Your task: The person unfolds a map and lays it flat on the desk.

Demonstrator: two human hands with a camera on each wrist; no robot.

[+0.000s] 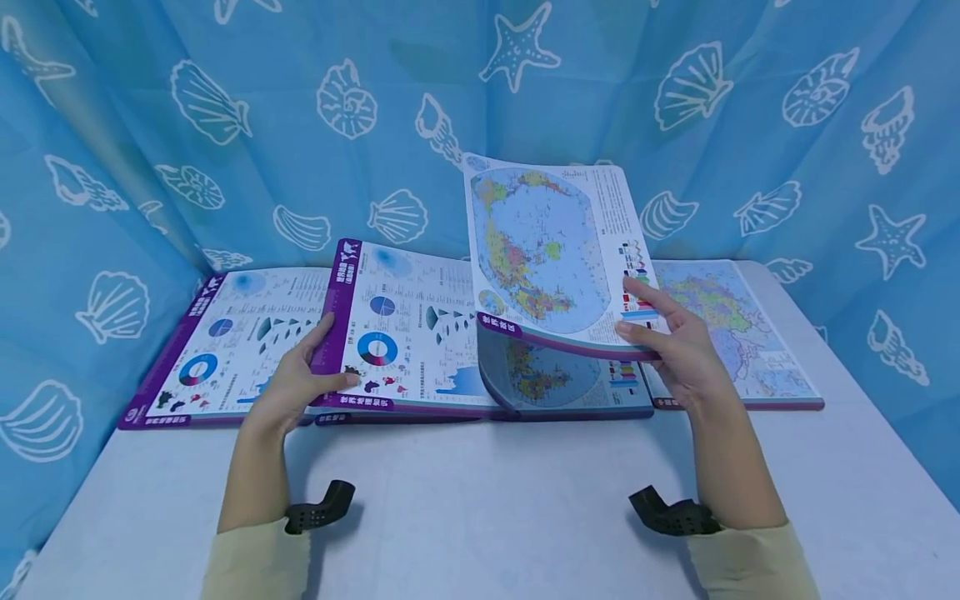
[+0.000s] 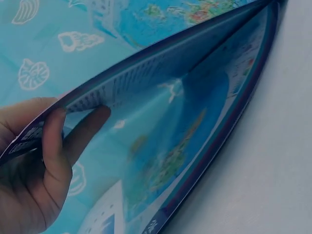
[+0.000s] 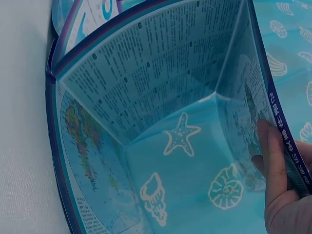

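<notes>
A folding sheet map lies partly lifted in the head view. Its left panel [image 1: 405,342], with a purple edge, charts and a blue ring, is raised at the left side. My left hand [image 1: 292,387] grips that edge, thumb on top and fingers beneath; in the left wrist view my fingers [image 2: 53,151] show against its underside. My right hand [image 1: 690,354] pinches the right part of a raised world map panel [image 1: 543,250], tilted above the rest. Below it, the curved fold shows another world map panel [image 1: 555,379]. Dense printed text [image 3: 151,63] covers an inner panel in the right wrist view.
Another charted panel with a purple edge [image 1: 168,367] lies flat at the left. A coloured map panel [image 1: 731,333] lies flat at the right. The white table [image 1: 480,517] extends in front, and a blue seashell-print curtain [image 1: 420,75] hangs behind and at both sides.
</notes>
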